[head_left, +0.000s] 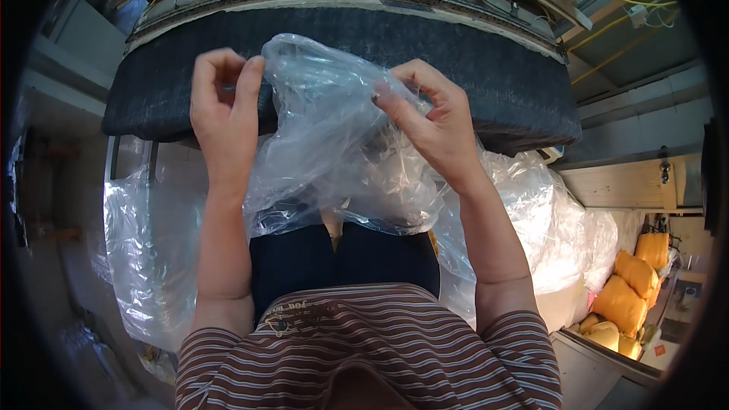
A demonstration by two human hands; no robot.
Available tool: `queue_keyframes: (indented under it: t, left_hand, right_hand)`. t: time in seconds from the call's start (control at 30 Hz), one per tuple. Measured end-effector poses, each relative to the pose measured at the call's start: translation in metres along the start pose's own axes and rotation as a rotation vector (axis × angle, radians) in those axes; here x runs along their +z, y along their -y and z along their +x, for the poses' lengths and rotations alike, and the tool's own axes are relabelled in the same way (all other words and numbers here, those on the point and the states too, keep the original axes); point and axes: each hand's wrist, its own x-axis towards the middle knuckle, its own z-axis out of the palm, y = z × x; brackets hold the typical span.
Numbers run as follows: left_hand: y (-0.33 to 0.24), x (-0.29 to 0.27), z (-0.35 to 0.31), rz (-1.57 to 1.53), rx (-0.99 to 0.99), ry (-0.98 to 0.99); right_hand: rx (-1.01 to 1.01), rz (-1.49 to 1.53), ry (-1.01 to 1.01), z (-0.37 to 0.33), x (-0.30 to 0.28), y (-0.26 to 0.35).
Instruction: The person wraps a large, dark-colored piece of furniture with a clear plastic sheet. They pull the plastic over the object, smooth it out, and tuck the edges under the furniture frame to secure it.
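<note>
A clear plastic bag [326, 99] is stretched up between my two hands, its lower part bunched over my lap. My left hand [225, 95] pinches the bag's upper left edge between thumb and curled fingers. On the other side, my right hand [429, 110] grips the film at the upper right, thumb and forefinger closed on it. The bag's folds hide part of what lies beneath, and I cannot make out whether anything is inside it.
A dark padded worktop [486, 68] curves across in front of me, with a metal rail behind it. More clear plastic [152, 258] hangs at the left, and a large heap [547, 220] lies to the right. Orange bundles [623, 304] sit far right, near a wooden board [626, 184].
</note>
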Motion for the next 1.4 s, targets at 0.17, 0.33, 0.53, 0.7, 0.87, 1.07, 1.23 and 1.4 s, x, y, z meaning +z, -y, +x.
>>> queue_keyframes:
  t: [0.17,0.33,0.53,0.7,0.87,1.07,1.23,1.4]
  left_hand:
    - [-0.044,0.007,-0.044,-0.650,-0.604,0.628]
    - [-0.053,0.022,-0.058,-0.690,-0.522,0.596]
    - [-0.053,0.026,-0.074,-0.706,-0.430,0.540]
    - [-0.049,0.021,-0.078,-0.710,-0.444,0.554]
    - [-0.050,0.022,-0.080,-0.631,-0.398,0.542]
    - [-0.040,0.031,-0.087,-0.504,-0.024,0.335]
    - [-0.037,0.030,-0.070,0.046,0.395,0.688]
    - [0.044,-0.063,-0.007,-0.163,-0.127,0.382]
  right_hand:
    - [-0.034,-0.059,0.024,-0.020,0.011,0.001]
    - [-0.203,-0.233,-0.030,-0.028,-0.001,0.032]
    - [-0.099,-0.166,0.091,-0.026,-0.013,0.049]
    - [0.121,0.182,0.068,-0.037,-0.008,0.029]
    - [0.265,0.518,0.050,-0.042,-0.002,0.023]
    - [0.193,0.539,0.061,-0.054,-0.009,0.007]
    - [0.117,0.394,0.218,-0.075,-0.019,-0.003]
    - [-0.096,-0.338,-0.122,-0.117,-0.038,-0.043]
